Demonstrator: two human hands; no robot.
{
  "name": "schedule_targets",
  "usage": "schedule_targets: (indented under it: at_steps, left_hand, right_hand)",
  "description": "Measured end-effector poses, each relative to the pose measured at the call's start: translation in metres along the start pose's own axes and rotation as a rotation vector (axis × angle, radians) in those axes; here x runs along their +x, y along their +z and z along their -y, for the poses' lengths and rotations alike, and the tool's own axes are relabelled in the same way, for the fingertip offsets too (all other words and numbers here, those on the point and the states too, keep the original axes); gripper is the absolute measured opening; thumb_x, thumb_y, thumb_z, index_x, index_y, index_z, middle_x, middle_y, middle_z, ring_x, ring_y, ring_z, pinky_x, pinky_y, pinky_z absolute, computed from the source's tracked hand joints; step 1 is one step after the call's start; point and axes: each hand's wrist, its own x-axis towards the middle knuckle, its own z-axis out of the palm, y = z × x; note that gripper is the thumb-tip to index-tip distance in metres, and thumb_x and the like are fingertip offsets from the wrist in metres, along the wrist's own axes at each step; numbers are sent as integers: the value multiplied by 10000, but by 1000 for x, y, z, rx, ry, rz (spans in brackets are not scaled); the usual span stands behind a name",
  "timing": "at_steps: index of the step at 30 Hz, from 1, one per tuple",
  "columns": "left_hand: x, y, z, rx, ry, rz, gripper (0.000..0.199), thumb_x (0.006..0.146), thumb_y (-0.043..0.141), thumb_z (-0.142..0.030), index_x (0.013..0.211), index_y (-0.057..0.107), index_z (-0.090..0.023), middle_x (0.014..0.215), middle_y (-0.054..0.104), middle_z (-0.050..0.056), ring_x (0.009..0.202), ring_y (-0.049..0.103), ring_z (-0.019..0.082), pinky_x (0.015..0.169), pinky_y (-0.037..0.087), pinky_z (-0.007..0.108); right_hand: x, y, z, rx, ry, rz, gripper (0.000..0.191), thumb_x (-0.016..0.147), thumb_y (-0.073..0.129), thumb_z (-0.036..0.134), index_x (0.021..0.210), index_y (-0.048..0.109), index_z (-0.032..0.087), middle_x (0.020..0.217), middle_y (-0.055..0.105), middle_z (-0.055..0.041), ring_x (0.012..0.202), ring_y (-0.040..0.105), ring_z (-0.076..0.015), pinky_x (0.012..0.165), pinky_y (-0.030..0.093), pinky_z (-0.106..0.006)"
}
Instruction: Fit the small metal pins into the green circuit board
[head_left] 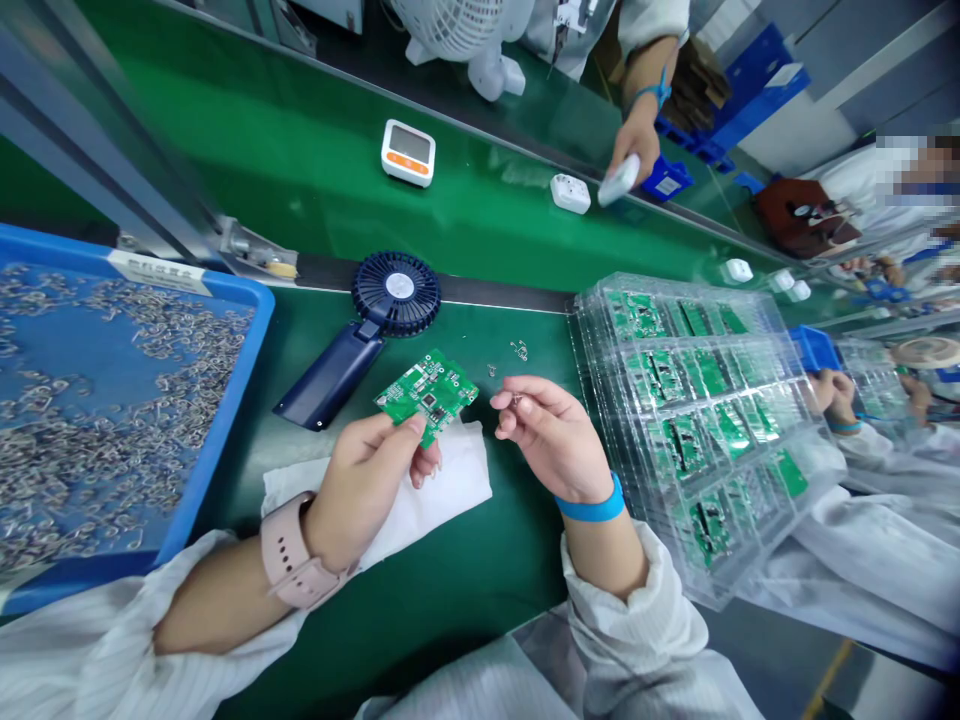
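Note:
My left hand, with a pink watch band at the wrist, pinches the lower edge of a green circuit board above a white cloth. Just right of the board, my right hand, wearing a blue wristband, holds a small metal clip between thumb and fingertips. A few similar metal pieces lie on the green table behind my right hand. The board and the clip are apart.
A blue tray of small metal parts is at left. A dark handheld fan lies behind the board. Clear stacked trays with boards stand at right. Beyond are a timer and a co-worker's hand holding a white object.

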Motion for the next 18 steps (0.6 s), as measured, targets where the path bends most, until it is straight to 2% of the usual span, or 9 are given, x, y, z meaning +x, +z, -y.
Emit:
schedule_targets:
  at_steps: [2, 6, 13, 18]
  left_hand:
    - [0, 0, 0, 3, -1, 5, 335, 827, 555, -334, 534, 570, -174, 523, 586, 11, 492, 524, 126, 475, 420, 259]
    - [1, 0, 1, -4, 3, 17, 334, 833, 552, -324, 537, 580, -172, 531, 592, 11, 496, 529, 124, 482, 424, 258]
    - [1, 0, 1, 9, 4, 10, 331, 831, 559, -329, 541, 577, -172, 527, 591, 11, 496, 531, 126, 482, 425, 259]
    - [0, -1, 4, 10, 7, 17, 334, 840, 560, -322, 536, 573, -182, 534, 597, 7, 502, 541, 126, 481, 426, 254]
  right_hand:
    - [-1, 0, 0, -49, -37, 3, 207, 795, 732, 311, 979, 670, 243, 809, 722, 14, 625, 635, -89, 624, 577, -242]
    - [-1, 1, 0, -56, -106, 23, 124, 793, 740, 303, 873, 671, 239, 717, 721, 30, 604, 654, -93, 581, 556, -212]
    - [-5, -2, 0, -204, -127, 60, 224, 794, 743, 291, 1009, 699, 247, 910, 766, -24, 742, 725, -162, 742, 607, -348]
    - [-6, -4, -1, -309, -211, 91, 110, 842, 689, 267, 948, 707, 245, 813, 743, -9, 655, 684, -141, 652, 580, -319]
